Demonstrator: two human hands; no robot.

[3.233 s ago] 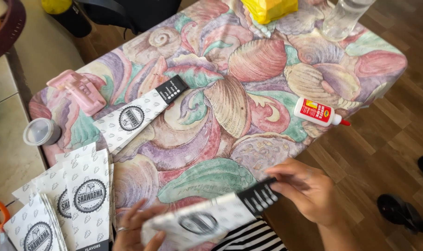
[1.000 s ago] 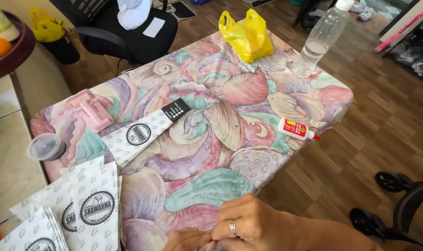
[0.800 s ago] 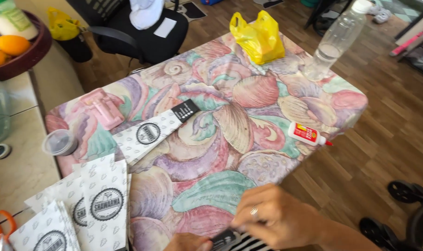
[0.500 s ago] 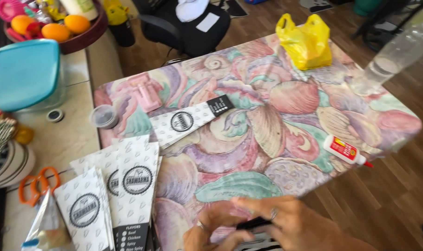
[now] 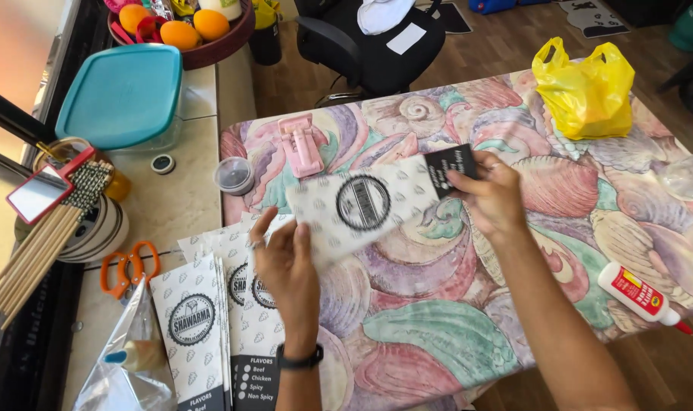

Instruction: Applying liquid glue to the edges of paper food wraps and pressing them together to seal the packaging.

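the right hand (image 5: 490, 196) grips the black end of a white paper sleeve (image 5: 369, 204), thumb on top and fingers curled beneath. the left hand (image 5: 285, 262) is open, fingers spread, palm under the sleeve's opposite end, touching it rather than pinching it; a ring shows on one finger and a dark band on the wrist. the sleeve is held between both hands just above the table (image 5: 453, 335), lying nearly flat, its long axis running from 8 o'clock to 2 o'clock, round black emblem facing up.

taking the sleeve as centre:
- at 7 o'clock, a stack of like sleeves (image 5: 209, 327), white with black lower ends, fanned at the table's edge, partly under the left hand.
- at 10 o'clock, a small clear lidded cup (image 5: 234, 175).
- at 11 o'clock, a pink plastic tool (image 5: 301, 144), just beside the cup.
- at 2 o'clock, a yellow plastic bag (image 5: 584, 87), well apart.
- at 4 o'clock, a white glue bottle (image 5: 636, 293) with a red tip, lying on its side near the table's edge.

on the counter at 9 o'clock: orange-handled scissors (image 5: 127, 266), a bundle of wooden skewers (image 5: 38, 247), a red-framed mirror (image 5: 46, 190). further up, a teal-lidded container (image 5: 122, 95) and a bowl of oranges (image 5: 186, 30).
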